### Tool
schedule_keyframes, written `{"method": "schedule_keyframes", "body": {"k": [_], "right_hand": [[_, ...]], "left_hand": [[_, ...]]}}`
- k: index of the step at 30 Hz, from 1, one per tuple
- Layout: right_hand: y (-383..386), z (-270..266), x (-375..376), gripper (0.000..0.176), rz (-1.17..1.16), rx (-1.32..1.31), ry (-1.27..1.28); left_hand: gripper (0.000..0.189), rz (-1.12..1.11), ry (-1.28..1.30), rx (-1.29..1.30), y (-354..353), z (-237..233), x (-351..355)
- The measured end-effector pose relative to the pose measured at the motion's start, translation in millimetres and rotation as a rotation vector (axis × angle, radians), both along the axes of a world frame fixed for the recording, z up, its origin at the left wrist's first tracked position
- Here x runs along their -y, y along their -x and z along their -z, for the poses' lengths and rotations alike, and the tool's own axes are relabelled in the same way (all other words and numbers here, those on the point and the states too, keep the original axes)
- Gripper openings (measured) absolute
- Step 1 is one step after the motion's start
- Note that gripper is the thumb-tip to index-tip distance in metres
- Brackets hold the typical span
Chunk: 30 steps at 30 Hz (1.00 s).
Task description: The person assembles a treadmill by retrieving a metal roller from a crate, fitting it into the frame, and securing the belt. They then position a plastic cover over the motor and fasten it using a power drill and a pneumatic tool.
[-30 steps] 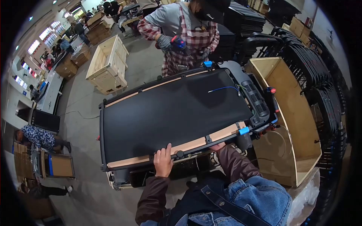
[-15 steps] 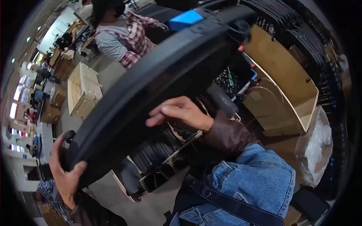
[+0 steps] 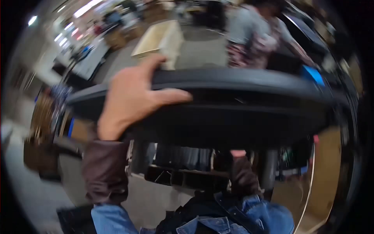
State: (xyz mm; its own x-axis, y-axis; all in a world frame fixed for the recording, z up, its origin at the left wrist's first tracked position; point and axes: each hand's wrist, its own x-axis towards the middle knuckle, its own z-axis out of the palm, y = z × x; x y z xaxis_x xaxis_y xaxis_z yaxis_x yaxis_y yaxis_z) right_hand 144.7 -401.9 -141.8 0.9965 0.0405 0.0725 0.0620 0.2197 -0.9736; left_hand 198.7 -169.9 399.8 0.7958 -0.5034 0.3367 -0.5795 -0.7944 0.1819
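Note:
A large black panel with a rounded, curved edge (image 3: 241, 93) spans the view in front of me, roughly level from left to right; its exact kind does not show. My left hand (image 3: 130, 91) is closed over its upper edge on the left, fingers across the top and thumb along the near face. Only a sliver of my right hand (image 3: 238, 153) shows under the panel's lower side. The panel hides its fingers, so its grip cannot be seen. Beneath the panel, a row of dark upright parts (image 3: 185, 158) stands in a rack.
Across from me stands a co-worker in a checked garment (image 3: 253, 35). A pale wooden crate (image 3: 159, 41) sits on the floor ahead. A blue object (image 3: 313, 75) lies beyond the panel's right end; a plywood board (image 3: 329, 167) stands at right.
The panel has swung from a steep slant to nearly level as the view turned. My right hand has gone from open before the panel to mostly hidden under it. My left hand keeps its edge.

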Motion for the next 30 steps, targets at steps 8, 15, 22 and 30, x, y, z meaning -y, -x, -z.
{"method": "schedule_keyframes", "body": {"k": [8,15,22,30], "right_hand": [[-119,-75,-109,0.058,-0.824,0.134,0.071],[-128,-96,-140,0.058,-0.956,0.11,0.066],[-102,-114,-314,0.058,-1.056,0.1,-0.056],[-34,-109,-484,0.058,-1.035,-0.003,-0.269]], "left_hand": [[0.102,0.164,0.154,0.349,167,40,-93],[0.112,0.068,0.382,0.525,206,8,-223],[0.058,-0.194,0.5,0.481,287,-2,-435],[0.022,-0.584,0.769,0.049,348,39,-685]]}}
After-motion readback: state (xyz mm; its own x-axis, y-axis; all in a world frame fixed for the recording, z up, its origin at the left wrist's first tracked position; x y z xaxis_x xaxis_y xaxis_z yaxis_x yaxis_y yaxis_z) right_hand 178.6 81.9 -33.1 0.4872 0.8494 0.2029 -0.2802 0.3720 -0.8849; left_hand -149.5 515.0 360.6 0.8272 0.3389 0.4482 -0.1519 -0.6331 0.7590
